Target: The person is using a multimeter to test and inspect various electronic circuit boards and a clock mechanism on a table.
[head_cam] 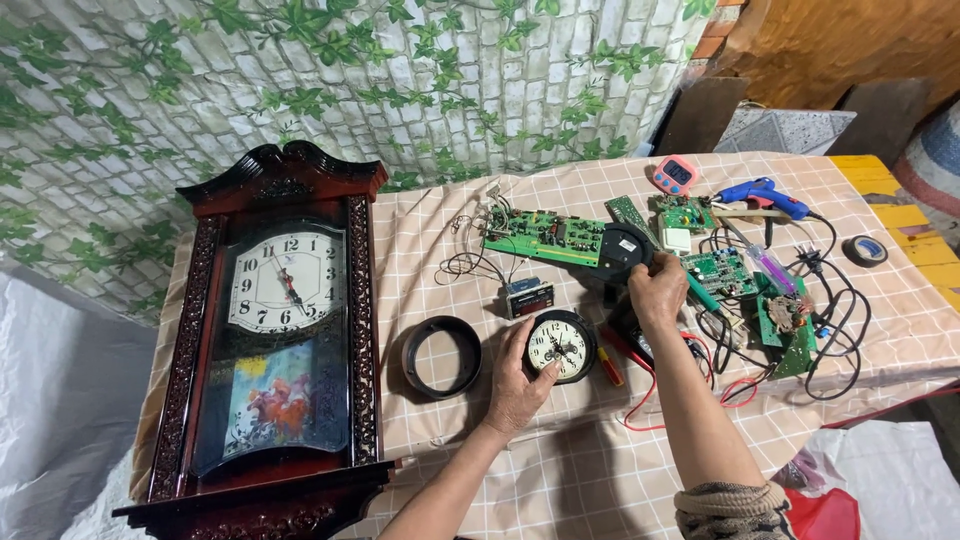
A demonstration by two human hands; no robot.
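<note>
At far left a tall wall clock (270, 330) in dark red carved wood is laid flat on the checked cloth (560, 460), its long axis running away from the viewer, white dial at the upper end and a painted glass panel below. Just right of it a black ring (441, 356) lies empty, apart from the left hand (518, 385). That hand is spread over the lower left edge of a small round clock (561, 344), black-rimmed with a cream dial facing up; fingers are curled on the rim, so the clock is held down against the cloth. Above it a small black display module (529, 297) is seen, and further up a long green board (545, 237) lying left to right with loose wires at its left end. The right hand (657, 290) lies just up and to the right of the small clock, closed on a round black part (625, 248) at the board's right end; the exact pinch cannot be told. A red-handled screwdriver (610, 366) lies between the two forearms, touching neither, nearer the left hand. Further right, more green boards (722, 270), a pink timer (674, 175), a blue glue gun (760, 194), tangled black and red leads, and a tape roll (865, 250) on yellow boards are noted.
</note>
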